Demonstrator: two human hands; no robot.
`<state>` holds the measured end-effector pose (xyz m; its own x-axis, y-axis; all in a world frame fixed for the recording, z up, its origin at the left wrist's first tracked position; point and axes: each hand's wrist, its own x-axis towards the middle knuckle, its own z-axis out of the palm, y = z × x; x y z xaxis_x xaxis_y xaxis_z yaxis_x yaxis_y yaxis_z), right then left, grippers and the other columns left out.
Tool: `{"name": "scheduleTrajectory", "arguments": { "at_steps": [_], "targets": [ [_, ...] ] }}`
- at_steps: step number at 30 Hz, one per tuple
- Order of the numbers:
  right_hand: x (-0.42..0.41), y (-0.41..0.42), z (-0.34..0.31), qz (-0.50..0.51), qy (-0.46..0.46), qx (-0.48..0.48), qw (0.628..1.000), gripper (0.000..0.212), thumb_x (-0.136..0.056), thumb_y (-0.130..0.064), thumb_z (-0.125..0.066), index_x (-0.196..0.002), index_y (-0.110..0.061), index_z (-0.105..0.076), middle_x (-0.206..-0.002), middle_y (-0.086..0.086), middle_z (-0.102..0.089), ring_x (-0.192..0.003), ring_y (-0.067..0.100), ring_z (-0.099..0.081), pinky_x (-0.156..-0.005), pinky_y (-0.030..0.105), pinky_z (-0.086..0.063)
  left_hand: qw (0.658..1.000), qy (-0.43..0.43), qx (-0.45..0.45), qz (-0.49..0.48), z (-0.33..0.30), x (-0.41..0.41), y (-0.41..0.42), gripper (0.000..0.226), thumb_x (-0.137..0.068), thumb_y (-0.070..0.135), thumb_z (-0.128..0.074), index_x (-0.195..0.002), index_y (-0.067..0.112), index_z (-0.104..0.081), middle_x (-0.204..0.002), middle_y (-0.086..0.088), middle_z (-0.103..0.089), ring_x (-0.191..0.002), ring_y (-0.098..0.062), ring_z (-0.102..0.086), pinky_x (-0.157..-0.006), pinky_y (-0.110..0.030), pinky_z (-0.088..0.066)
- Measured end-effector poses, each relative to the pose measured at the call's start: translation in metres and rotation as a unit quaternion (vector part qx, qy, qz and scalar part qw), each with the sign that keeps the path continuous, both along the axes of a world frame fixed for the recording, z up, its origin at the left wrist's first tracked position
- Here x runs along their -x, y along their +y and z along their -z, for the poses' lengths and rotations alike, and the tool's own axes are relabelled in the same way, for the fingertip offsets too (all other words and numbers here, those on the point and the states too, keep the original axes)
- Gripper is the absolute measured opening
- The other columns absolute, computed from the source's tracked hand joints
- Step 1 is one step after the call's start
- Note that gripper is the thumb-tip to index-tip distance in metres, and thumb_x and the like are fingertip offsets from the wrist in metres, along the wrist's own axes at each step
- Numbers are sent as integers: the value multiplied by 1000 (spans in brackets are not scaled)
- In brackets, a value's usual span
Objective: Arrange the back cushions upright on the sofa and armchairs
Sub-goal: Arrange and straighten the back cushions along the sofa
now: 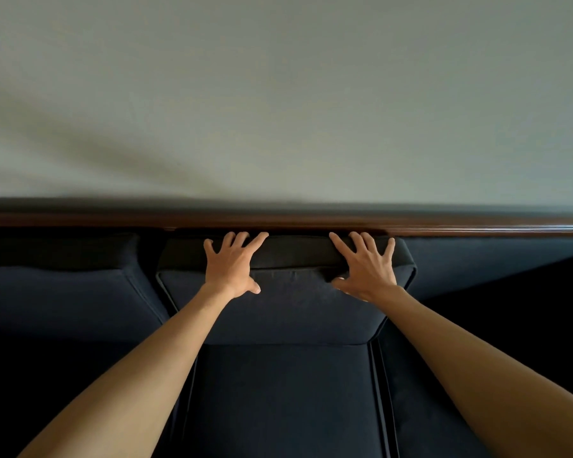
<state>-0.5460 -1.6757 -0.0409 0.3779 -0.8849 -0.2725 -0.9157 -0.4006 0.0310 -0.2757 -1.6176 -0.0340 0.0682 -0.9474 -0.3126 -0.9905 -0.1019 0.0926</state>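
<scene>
Nearest you lies the seat cushion [278,398]. Behind it the middle back cushion [288,309] stands upright, and your left hand [230,264] and right hand [368,269] press its top edge with fingers spread, just below the wooden rail [477,230].

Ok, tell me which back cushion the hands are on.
The middle back cushion: left hand and right hand rest spread on its top edge. The left back cushion is untouched.
</scene>
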Motion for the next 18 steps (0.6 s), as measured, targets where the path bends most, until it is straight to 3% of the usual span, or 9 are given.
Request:
{"name": "scheduleTrajectory", "arguments": {
  "at_steps": [6,9,14,18],
  "targets": [
    [-14,-2,-7,4,30,-55,998,101,-87,-58,-59,-155,-33,11,-163,12,-7,-151,35,0,-111,74,-6,1000,9,-22,-17,0,2,3,123,-66,38,-88,-154,39,-3,-162,-2,-14,-150,-28,-2,-115,-62,-8],
    [-19,12,-14,6,38,-72,997,96,-92,-48,-60,-157,-24,7,-165,13,-1,-152,35,4,-113,72,-6,1000,-8,-22,-14,-3,12,17,114,-76,24,-82,-156,30,-2,-164,-4,-4,-151,-27,1,-119,-54,-11],
    [-8,23,-53,-20,-7,-98,995,77,-93,-37,-60,-155,-19,-19,-163,13,-11,-151,33,-5,-116,65,-13,999,45,-3,-25,-41,44,24,74,-89,21,-69,-151,17,-30,-158,-8,-29,-146,-26,-25,-115,-43,-31],
    [21,29,-105,16,-97,-94,991,56,-90,-33,-61,-142,-20,-48,-147,8,-43,-135,30,-41,-105,48,-39,992,117,19,-39,-98,90,16,55,-88,27,-69,-139,18,-51,-136,-3,-58,-123,-23,-55,-101,-40,-47]
  ]
}}
